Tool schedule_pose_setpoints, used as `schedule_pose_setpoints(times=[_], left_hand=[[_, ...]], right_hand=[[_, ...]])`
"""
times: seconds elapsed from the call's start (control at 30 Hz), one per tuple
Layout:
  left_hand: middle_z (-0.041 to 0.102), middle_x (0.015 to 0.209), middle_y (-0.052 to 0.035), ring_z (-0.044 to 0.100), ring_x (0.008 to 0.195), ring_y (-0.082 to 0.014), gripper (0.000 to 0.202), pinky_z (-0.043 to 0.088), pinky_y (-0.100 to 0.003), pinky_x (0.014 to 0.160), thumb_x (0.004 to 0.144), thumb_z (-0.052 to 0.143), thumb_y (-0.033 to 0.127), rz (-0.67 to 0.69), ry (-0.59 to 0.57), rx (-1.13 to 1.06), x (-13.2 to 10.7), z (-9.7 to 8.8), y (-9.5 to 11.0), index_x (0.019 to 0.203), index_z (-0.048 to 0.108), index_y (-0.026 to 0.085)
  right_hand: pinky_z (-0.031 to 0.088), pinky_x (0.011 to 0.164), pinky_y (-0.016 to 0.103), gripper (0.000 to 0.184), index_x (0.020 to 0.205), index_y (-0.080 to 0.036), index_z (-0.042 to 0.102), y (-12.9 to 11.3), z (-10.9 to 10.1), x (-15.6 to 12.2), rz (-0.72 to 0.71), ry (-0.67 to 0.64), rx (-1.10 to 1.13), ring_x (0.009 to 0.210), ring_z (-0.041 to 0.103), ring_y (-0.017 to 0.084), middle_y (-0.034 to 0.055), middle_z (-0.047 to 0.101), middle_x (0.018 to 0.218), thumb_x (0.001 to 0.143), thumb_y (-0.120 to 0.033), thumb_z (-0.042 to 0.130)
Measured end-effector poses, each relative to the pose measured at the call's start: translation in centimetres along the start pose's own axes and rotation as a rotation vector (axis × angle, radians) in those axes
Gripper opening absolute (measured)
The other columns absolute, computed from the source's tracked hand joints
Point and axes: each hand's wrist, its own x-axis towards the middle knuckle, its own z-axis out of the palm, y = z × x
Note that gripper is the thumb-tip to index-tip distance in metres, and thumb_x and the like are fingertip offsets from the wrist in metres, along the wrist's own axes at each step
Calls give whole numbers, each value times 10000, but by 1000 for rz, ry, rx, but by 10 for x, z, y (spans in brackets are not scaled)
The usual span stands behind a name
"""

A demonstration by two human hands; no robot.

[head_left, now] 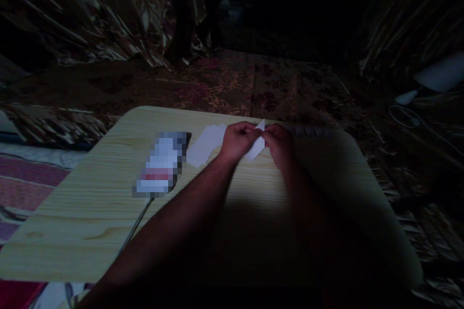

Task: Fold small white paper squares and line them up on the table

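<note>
A small white piece of paper (256,148), pointed at its top end, is pinched between my two hands above the far part of the table. My left hand (237,141) grips it from the left, thumb and fingers closed. From the right, my right hand (279,142) has its fingers closed on the same paper, close to the left thumb. Beside my left hand lie several flat white paper sheets (206,146), overlapping in a loose stack. Dim light hides the finer folds of the held paper.
A light wooden table (90,203) with rounded corners carries everything. At left lies a phone (159,164), its screen blurred, with a cable (136,224) running toward me. A row of small dark pieces (311,131) sits beyond my right hand. Patterned cloth (232,82) lies behind.
</note>
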Motion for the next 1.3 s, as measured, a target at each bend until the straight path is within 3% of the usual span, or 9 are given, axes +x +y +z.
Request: schedule_pose_setpoints(times=[0.1, 0.37, 0.47, 0.67, 0.83, 1.13, 1.3], left_hand=[[624, 583, 15, 483, 501, -88, 205, 349, -225, 491, 635, 812, 327, 33, 1, 3, 1, 0, -2, 653, 714, 149], [608, 582, 23, 469, 517, -86, 194, 367, -227, 515, 646, 802, 310, 32, 238, -214, 5, -1, 0, 653, 688, 152], [625, 603, 18, 495, 537, -89, 204, 386, -226, 528, 639, 811, 310, 40, 268, -271, 6, -2, 1, 662, 686, 151], [660, 606, 2, 529, 517, -101, 235, 409, -232, 513, 606, 848, 336, 16, 83, -183, 5, -1, -1, 656, 716, 148], [737, 718, -15, 625, 567, -132, 322, 481, -245, 549, 609, 835, 263, 5, -30, -219, 1, 0, -3, 908, 778, 158], [730, 688, -10, 620, 545, -127, 244, 489, -242, 536, 591, 791, 199, 17, -3, -184, -1, 1, 1, 830, 774, 153], [667, 615, 29, 553, 502, -96, 246, 414, -212, 489, 593, 775, 177, 34, -2, -180, 0, 0, 1, 838, 782, 174]], right_hand=[[380, 535, 259, 113, 692, -207, 607, -2, 1, -1, 12, -39, -17, 546, 502, 133, -54, 549, 544, 694, -313, 647], [357, 518, 250, 77, 671, -199, 616, -6, 5, -6, 1, -86, -165, 538, 498, 126, -43, 570, 555, 661, -275, 618], [359, 511, 242, 72, 658, -198, 611, -8, 4, -7, 4, -88, -129, 530, 493, 121, -45, 557, 539, 668, -269, 612], [408, 490, 232, 216, 775, -191, 642, -8, 3, -4, 65, -45, 91, 538, 538, 119, -38, 612, 605, 696, -383, 703], [416, 458, 224, 222, 737, -190, 635, -1, 3, 0, 74, 67, 140, 523, 546, 120, -37, 607, 583, 690, -393, 712], [441, 463, 219, 205, 749, -199, 624, -3, 2, 0, 87, -7, 229, 530, 570, 120, -32, 642, 607, 681, -371, 712], [448, 465, 212, 176, 828, -205, 653, -2, 1, -1, 41, -65, 193, 567, 593, 124, -30, 672, 661, 724, -345, 676]])
